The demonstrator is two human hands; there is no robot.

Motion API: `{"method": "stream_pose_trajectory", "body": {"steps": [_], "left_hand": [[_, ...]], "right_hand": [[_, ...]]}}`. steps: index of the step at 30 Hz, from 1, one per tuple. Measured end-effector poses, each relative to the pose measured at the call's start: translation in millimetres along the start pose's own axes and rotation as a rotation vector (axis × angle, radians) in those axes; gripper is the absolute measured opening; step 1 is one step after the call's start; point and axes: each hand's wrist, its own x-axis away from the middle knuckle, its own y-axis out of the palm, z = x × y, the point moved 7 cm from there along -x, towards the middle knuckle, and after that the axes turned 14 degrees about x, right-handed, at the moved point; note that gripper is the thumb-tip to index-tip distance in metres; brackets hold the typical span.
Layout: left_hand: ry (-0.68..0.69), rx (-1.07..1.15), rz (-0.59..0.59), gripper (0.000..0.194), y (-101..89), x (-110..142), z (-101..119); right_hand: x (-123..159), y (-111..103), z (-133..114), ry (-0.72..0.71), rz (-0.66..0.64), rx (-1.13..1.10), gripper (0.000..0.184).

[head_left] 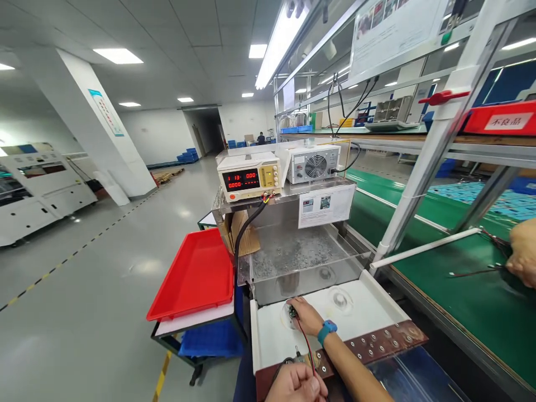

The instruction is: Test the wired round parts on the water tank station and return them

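Observation:
My right hand (305,316), with a blue watch on the wrist, rests on the white fixture plate (368,312). Its fingers are pinched on a small green circuit board (292,311) sitting in a round recess. Red and black wires (307,349) run from the board back to my left hand (296,385) at the bottom edge. That hand is closed around the wires near a brown strip with metal studs (377,343). A second round recess (340,300) lies free to the right of the board.
Behind the plate stands a clear acrylic box (301,257) under a bench power supply (249,177) with red digits and a fan unit (315,164). A red tray (195,276) sits on a cart at left. Another person's hand (523,254) handles wires on the green conveyor (460,290).

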Motion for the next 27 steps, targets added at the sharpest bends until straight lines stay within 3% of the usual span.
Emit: {"method": "stream_pose_trajectory", "body": {"steps": [4, 7, 10, 16, 22, 27], "left_hand": [[0.027, 0.084, 0.06, 0.057, 15.5, 3.5, 25.9], [0.108, 0.128, 0.172, 0.048, 9.0, 1.9, 43.0], [0.145, 0.159, 0.248, 0.047, -3.9, -1.1, 50.2], [0.195, 0.229, 0.398, 0.044, -30.8, 4.9, 46.7], [0.15, 0.191, 0.424, 0.043, -42.9, 0.6, 27.5], [0.215, 0.128, 0.442, 0.047, -47.5, -10.9, 31.1]], "right_hand": [[1.3, -2.4, -2.3, 0.07, -0.086, 0.097, 0.034], [0.3, -3.9, -2.4, 0.092, -0.112, 0.142, 0.024], [-0.6, -3.5, 3.1, 0.104, -0.093, 0.123, 0.029], [-1.5, -2.2, 11.4, 0.121, -0.085, 0.123, 0.025], [-1.8, -8.6, 10.4, 0.182, -0.098, 0.177, 0.03], [-1.2, -9.6, 10.4, 0.233, -0.153, 0.205, 0.032]]}}
